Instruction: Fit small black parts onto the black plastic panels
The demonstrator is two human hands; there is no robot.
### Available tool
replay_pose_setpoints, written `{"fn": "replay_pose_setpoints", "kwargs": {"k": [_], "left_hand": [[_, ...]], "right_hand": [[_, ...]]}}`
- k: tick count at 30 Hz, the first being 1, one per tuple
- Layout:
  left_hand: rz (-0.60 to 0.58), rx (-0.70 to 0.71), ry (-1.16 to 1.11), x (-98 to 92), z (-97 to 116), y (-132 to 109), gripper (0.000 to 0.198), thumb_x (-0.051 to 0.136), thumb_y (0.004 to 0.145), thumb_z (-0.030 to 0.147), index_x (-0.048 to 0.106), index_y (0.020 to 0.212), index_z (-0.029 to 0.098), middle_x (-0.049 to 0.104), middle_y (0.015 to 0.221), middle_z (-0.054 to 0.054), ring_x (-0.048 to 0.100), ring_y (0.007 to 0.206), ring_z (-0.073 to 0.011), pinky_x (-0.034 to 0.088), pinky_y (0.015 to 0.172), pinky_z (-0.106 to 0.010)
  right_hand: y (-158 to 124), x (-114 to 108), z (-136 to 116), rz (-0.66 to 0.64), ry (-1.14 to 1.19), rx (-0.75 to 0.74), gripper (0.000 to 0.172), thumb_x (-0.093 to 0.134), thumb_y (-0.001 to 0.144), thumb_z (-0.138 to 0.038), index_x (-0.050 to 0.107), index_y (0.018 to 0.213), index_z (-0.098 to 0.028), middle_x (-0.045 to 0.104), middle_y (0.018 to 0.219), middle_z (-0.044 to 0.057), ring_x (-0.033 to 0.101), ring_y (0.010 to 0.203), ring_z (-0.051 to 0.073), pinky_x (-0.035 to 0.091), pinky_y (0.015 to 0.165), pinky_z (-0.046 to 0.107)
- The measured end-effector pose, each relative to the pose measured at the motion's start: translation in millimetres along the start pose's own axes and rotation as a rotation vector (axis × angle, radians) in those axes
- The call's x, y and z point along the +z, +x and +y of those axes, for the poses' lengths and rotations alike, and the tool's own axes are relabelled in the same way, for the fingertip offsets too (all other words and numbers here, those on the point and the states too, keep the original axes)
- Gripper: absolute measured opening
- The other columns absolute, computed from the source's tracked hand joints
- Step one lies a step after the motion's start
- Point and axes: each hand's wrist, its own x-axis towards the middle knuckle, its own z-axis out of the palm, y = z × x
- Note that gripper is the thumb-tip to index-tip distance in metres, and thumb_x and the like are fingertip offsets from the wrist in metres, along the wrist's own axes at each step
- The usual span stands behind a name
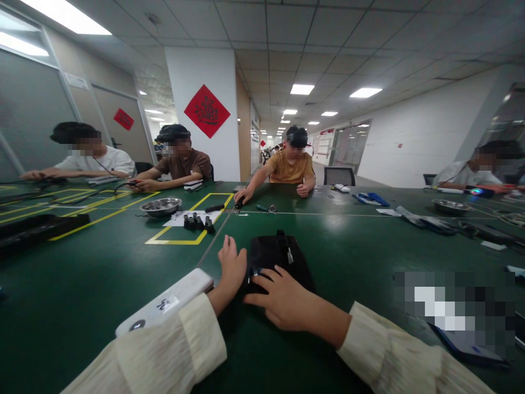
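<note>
A flat black pouch [262, 251] lies on the green table in front of me, with a strap loop and a zipper pull [290, 255] on its top. My right hand [283, 298] rests over its near left part, fingers spread. By those fingertips is a small shiny bluish piece [255, 272], too small to name. My left hand [232, 265] is held just left of the pouch, fingers stretched forward and thumb apart, with nothing seen in it. Beside my left forearm lies a white oblong device [176, 301] with a marked label, partly behind my sleeve.
Beyond my left hand are several black cylindrical parts [199, 221] on white paper and a metal bowl [161, 207]. Across the table, a person in a mustard shirt [291, 167] reaches toward a black object [239, 203]. Blue-grey cloth items [426, 220] and another bowl [451, 207] lie right.
</note>
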Motion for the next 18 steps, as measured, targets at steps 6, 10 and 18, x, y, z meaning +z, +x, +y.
{"fn": "replay_pose_setpoints", "kwargs": {"k": [6,10,18], "left_hand": [[0.003,0.109,0.123,-3.8,6.4,-6.6,0.044,0.041,0.08,0.021,0.052,0.12,0.006,0.043,0.131,-0.02,0.036,0.127,-0.0294,0.029,0.105,-0.044],[-0.028,0.146,0.143,-7.6,7.8,-7.8,0.038,0.04,0.08,0.018,0.058,0.113,0.01,0.049,0.124,-0.018,0.04,0.123,-0.0278,0.032,0.103,-0.044],[-0.106,0.151,0.054,-6.6,7.8,-8.2,0.038,0.041,0.08,0.019,0.061,0.112,0.015,0.051,0.126,-0.013,0.042,0.122,-0.0249,0.031,0.105,-0.04]], "right_hand": [[4.9,13.6,6.7,0.035,0.03,0.249,0.036,0.039,0.089,-0.045,0.051,0.12,-0.031,0.041,0.135,0.011,0.03,0.129,0.038,0.026,0.098,0.06],[2.9,13.9,10.2,-0.05,0.106,0.487,0.036,0.036,0.09,-0.037,0.049,0.122,-0.03,0.034,0.142,0.01,0.022,0.131,0.043,0.019,0.097,0.067],[-1.3,-1.2,44.3,-0.264,0.192,0.867,0.047,0.039,0.084,-0.037,0.039,0.131,-0.03,0.02,0.149,0.01,0.013,0.133,0.045,0.016,0.096,0.067]]}}
